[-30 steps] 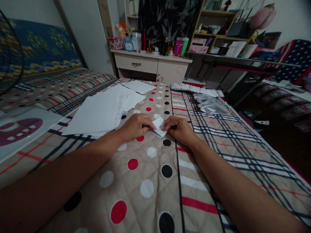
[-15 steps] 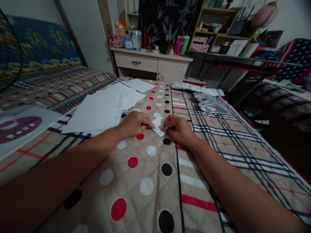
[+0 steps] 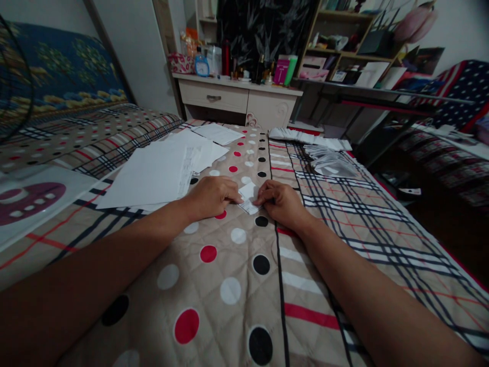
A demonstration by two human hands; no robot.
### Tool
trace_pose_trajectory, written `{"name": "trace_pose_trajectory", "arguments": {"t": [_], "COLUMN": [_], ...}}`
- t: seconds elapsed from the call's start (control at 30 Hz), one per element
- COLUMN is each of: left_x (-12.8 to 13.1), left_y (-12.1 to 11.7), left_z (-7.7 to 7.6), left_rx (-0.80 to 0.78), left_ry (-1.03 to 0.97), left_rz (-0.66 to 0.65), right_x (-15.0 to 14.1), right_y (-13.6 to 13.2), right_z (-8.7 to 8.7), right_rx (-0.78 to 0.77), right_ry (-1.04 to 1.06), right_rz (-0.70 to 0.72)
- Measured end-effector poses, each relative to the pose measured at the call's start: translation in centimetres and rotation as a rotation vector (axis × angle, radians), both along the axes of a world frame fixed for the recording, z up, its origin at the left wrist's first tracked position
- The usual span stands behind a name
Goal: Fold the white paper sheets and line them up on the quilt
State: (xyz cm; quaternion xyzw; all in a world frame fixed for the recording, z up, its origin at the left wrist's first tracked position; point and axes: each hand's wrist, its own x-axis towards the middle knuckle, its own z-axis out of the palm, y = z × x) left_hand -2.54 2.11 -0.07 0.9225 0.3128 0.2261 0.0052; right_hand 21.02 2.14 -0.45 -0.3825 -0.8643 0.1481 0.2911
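one small folded white paper [image 3: 250,196] on the beige polka-dot & plaid quilted bedspread [image 3: 219,275]. right hand [image 3: 280,201] pinches its r edge; left hand [image 3: 214,196] touches its l edge, grip unclear, nr loose white paper sheets [image 3: 148,176].

Free bedspread [image 3: 219,275] this side of the small paper [image 3: 249,195], large sheets [image 3: 147,176] in the way leftward.

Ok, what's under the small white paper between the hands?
Around the small white paper, polka-dot bedspread shows; whatever lies directly beneath is covered, so I can't tell.
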Motion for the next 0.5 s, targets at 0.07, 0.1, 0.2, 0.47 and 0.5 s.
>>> {"name": "trace_pose_trajectory", "arguments": {"t": [0.07, 0.1, 0.2, 0.47, 0.5], "left_x": [0.1, 0.1, 0.2, 0.3, 0.3], "left_y": [-0.1, -0.2, -0.5, -0.5, -0.5], "left_z": [0.1, 0.1, 0.3, 0.3, 0.3], "left_rx": [0.023, 0.032, 0.044, 0.065, 0.069], "left_ry": [0.018, 0.027, 0.060, 0.085, 0.090], "left_rz": [0.019, 0.028, 0.047, 0.035, 0.033], "right_x": [0.3, 0.4, 0.9, 1.9, 2.0], "right_y": [0.1, 0.2, 0.5, 1.3, 1.3], "right_z": [0.0, 0.1, 0.3, 0.9, 1.1], "right_rx": [-0.009, -0.017, -0.036, 0.030, 0.041], "right_ry": [0.017, 0.023, 0.030, -0.060, -0.081], "right_rz": [0.005, 0.010, 0.027, 0.135, 0.140]}}
